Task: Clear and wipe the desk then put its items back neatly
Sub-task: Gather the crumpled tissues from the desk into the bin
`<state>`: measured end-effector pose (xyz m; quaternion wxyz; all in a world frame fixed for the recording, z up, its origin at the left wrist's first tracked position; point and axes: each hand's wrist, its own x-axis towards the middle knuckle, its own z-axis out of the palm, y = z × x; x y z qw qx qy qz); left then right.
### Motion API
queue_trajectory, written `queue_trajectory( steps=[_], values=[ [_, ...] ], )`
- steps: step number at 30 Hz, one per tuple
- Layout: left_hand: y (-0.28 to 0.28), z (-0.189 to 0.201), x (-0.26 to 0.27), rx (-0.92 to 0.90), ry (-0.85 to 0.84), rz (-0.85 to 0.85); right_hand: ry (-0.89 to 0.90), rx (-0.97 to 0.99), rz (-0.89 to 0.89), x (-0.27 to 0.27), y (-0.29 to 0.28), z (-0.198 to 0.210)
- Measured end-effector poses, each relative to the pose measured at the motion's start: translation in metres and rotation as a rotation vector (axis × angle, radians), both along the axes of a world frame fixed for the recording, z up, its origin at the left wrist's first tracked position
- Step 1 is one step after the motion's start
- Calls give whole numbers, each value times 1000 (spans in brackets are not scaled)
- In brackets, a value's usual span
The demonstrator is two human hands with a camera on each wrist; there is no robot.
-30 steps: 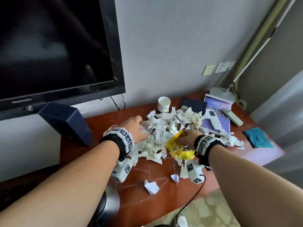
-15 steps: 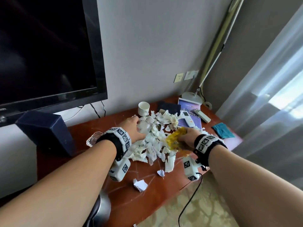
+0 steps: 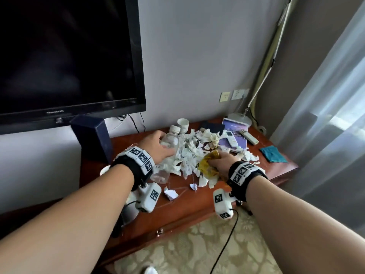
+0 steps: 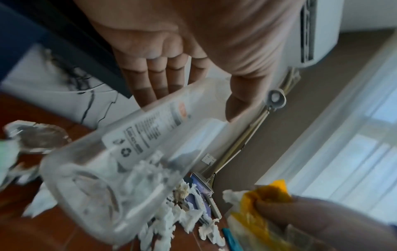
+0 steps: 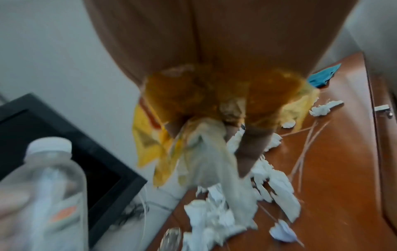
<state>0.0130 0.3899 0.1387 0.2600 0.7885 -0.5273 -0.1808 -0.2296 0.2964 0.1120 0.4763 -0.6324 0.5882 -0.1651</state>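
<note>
A heap of torn white paper scraps (image 3: 189, 153) covers the middle of the red-brown desk (image 3: 197, 196). My left hand (image 3: 164, 143) grips a clear, empty plastic bottle (image 3: 170, 140) with a white cap, tilted above the left side of the heap. The left wrist view shows its fingers and thumb curled round the bottle (image 4: 137, 141). My right hand (image 3: 219, 161) grips a crumpled yellow wrapper (image 3: 206, 168) at the heap's near right edge. In the right wrist view the wrapper (image 5: 154, 135) hangs from that hand with some pale paper.
A white cup (image 3: 182, 123), dark wallet (image 3: 213, 126), purple booklet (image 3: 240, 142), two remotes (image 3: 231, 138) and a lamp base (image 3: 240, 119) lie at the back right. A teal cloth (image 3: 273, 154) lies far right. A dark blue box (image 3: 92, 137) stands left under the TV (image 3: 69, 56). A glass ashtray (image 4: 36, 137) lies by my left wrist.
My left hand has taken the clear bottle out of the paper heap and raised it. My right hand keeps hold of the yellow wrapper. The head view has pulled back and turned.
</note>
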Motion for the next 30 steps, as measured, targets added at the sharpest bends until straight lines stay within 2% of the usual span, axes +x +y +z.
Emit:
queue_trajectory(
  steps=[3, 6, 11, 15, 18, 21, 25, 30],
  values=[
    [57, -13, -24, 56, 35, 58, 14, 19, 73, -13, 35, -18],
    [116, -22, -31, 153, -3, 75, 13, 73, 98, -15, 71, -29],
    [198, -13, -2, 195, -25, 204, 10, 96, 114, 0, 128, -32],
    [253, -11, 17, 246, -105, 252, 1, 141, 151, 17, 173, -39],
    [283, -15, 26, 267, -107, 264, -76, 190, 75, 30, 200, -47],
    [316, -21, 37, 270, -79, 267, -120, 243, -57, 47, 226, -35],
    [376, -32, 65, 292, -59, 283, 3, 94, -6, 76, 269, -45],
    [466, -64, 108, 312, 45, 343, 145, 66, 22, 107, 358, -88]
  ],
)
